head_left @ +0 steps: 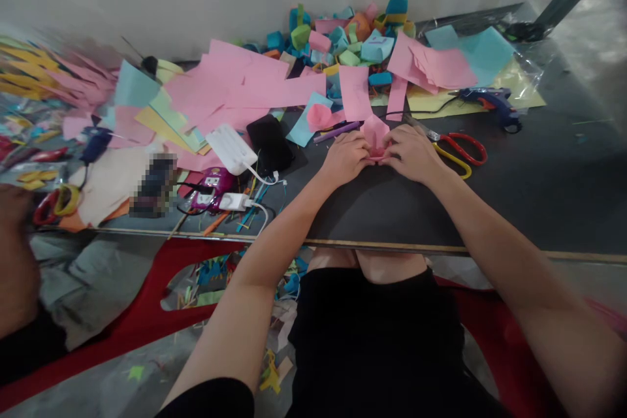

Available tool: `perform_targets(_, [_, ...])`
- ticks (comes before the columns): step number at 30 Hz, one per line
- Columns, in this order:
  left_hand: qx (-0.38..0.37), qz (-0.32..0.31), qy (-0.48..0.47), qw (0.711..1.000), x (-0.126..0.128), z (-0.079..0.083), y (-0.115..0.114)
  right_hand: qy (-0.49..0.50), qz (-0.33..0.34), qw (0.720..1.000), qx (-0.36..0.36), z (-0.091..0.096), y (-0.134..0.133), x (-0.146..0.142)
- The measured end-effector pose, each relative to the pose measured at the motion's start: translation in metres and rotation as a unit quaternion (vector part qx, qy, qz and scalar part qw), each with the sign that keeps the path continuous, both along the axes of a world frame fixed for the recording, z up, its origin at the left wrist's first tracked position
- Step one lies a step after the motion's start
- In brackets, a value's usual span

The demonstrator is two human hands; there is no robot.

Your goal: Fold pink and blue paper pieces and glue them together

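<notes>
Both my hands pinch a piece of folded pink paper (375,132) just above the dark table. My left hand (347,155) grips its left lower edge with fingers curled. On the other side, my right hand (412,151) has its fingertips closed on the right edge. The paper stands up between them, its lower edge bent over. A small rolled pink paper piece (319,117) lies beyond my left hand, beside a purple pen-like stick (337,132). Scissors with red and yellow handles (460,151) rest right of my right hand.
A blue glue gun (492,102) lies at the right. Pink paper sheets (235,81) and folded paper pieces (343,39) cover the back. A white power bank (232,148), black pouch (269,142) and purple power strip (214,186) sit left. Another person's arm (17,255) is at far left.
</notes>
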State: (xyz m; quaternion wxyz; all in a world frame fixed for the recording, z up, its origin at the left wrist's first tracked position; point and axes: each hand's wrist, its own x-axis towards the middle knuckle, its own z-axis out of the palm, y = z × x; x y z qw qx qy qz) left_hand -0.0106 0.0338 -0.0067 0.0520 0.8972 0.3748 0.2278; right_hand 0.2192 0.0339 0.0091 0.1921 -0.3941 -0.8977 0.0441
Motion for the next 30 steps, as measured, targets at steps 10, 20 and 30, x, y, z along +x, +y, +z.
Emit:
perform_targets(10, [-0.014,-0.021,-0.005,1.000,-0.001,0.004,0.001,-0.023,0.021,0.999,-0.025,0.006,0.000,0.000])
perform_targets(20, [-0.014,-0.049,-0.017,0.999,-0.011,0.002,0.004,0.144,0.035,0.989,-0.001,0.000,0.006,0.015])
perform_targets(30, [-0.011,-0.020,-0.032,0.999,-0.022,0.003,0.009,0.231,-0.057,0.968,-0.083,-0.003,0.014,0.024])
